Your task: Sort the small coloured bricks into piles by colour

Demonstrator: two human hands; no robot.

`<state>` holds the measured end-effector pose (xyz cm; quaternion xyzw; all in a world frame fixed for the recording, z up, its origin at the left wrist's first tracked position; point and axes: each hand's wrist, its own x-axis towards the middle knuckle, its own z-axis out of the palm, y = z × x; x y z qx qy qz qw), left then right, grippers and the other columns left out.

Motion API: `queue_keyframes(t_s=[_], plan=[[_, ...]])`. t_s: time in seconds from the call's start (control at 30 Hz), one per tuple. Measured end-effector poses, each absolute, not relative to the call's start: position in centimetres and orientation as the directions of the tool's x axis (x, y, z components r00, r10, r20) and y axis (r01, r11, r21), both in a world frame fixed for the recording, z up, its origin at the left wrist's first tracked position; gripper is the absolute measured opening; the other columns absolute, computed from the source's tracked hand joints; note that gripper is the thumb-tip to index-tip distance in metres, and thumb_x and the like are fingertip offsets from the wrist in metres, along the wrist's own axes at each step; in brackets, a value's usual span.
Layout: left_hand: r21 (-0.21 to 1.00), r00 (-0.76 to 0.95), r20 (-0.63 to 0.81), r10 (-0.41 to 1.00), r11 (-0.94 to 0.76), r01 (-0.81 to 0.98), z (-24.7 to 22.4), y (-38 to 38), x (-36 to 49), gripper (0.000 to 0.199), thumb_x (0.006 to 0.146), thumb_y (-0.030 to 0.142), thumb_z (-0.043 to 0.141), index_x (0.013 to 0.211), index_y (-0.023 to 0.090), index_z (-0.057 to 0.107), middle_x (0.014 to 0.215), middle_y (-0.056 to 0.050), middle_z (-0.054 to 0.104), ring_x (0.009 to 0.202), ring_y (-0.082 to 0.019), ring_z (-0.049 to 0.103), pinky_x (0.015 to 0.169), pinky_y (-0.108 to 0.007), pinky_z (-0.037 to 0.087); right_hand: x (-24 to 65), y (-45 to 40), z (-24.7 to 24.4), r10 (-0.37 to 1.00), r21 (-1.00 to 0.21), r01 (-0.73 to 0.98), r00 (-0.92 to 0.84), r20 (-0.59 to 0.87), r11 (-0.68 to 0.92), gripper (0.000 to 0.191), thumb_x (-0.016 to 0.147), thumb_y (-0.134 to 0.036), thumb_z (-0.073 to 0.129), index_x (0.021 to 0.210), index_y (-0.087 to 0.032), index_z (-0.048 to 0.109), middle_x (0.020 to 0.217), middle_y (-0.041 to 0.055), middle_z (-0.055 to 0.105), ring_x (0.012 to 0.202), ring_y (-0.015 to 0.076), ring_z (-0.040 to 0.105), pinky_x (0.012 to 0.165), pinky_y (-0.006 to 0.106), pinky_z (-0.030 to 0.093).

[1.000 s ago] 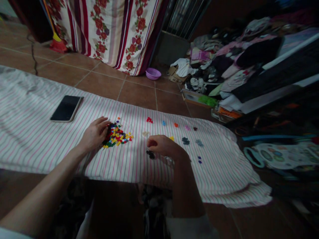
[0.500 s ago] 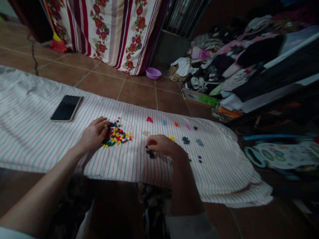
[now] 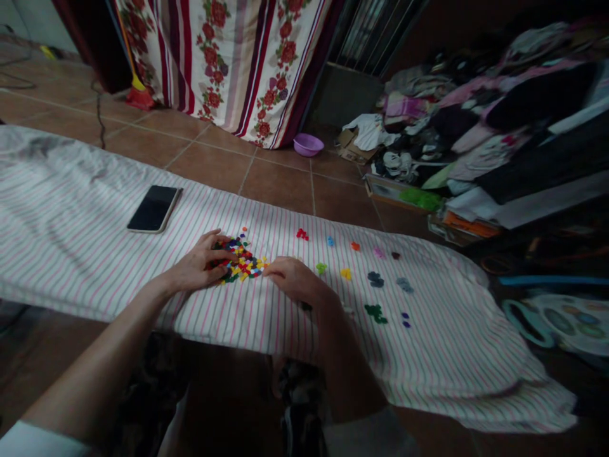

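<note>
A mixed pile of tiny coloured pieces (image 3: 243,261) lies on the striped cloth. Over its left part rests my left hand (image 3: 202,261), fingers spread and touching the pieces. My right hand (image 3: 290,278) is at the pile's right edge, thumb and fingertips pinched together; whatever is between them is too small to make out. Sorted by colour to the right are small groups: red (image 3: 302,234), blue (image 3: 330,241), orange (image 3: 355,245), pink (image 3: 379,252), light green (image 3: 321,268), yellow (image 3: 346,273), dark grey (image 3: 375,278), grey (image 3: 405,284), dark green (image 3: 375,313) and purple (image 3: 406,320). My right hand partly hides a black group.
A phone (image 3: 155,208) lies on the cloth (image 3: 85,254) at the left. Beyond it on the tiled floor are a purple basin (image 3: 308,145), a floral curtain (image 3: 238,70) and heaped clothes (image 3: 428,120). A pale patterned object (image 3: 568,322) stands at the far right.
My right hand has moved left from the black group to the mixed pile. My left hand reaches further over the pile, fingers more spread. The camera view has shifted.
</note>
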<state>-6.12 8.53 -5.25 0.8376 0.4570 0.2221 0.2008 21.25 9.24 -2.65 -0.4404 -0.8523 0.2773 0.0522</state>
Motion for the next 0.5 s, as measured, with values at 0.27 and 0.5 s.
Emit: queue_keyframes(t_s=[0.27, 0.5], plan=[[0.491, 0.451, 0.26, 0.854, -0.519, 0.7, -6.2, 8.9, -5.2, 0.028, 0.089, 0.035, 0.053, 0.104, 0.025, 0.075, 0.129, -0.01, 0.056, 0.138, -0.03, 0.039, 0.12, -0.06, 0.028, 19.9, 10.1, -3.6, 0.818, -0.425, 0.76, -0.571, -0.074, 0.492, 0.035, 0.096, -0.01, 0.044, 0.111, -0.018, 0.074, 0.107, 0.0094, 0.071, 0.1, 0.0182, 0.061, 0.094, 0.031, 0.043], [0.464, 0.4, 0.315, 0.861, -0.507, 0.727, -6.4, 9.0, -3.8, 0.032, 0.091, 0.034, 0.048, 0.104, 0.019, 0.074, 0.132, -0.013, 0.055, 0.142, -0.032, 0.034, 0.119, -0.059, 0.033, 19.1, 11.4, -4.0, 0.873, -0.475, 0.769, -0.487, -0.001, 0.428, 0.031, 0.096, -0.011, 0.043, 0.108, -0.014, 0.071, 0.105, 0.0101, 0.07, 0.099, 0.0184, 0.061, 0.092, 0.029, 0.041]])
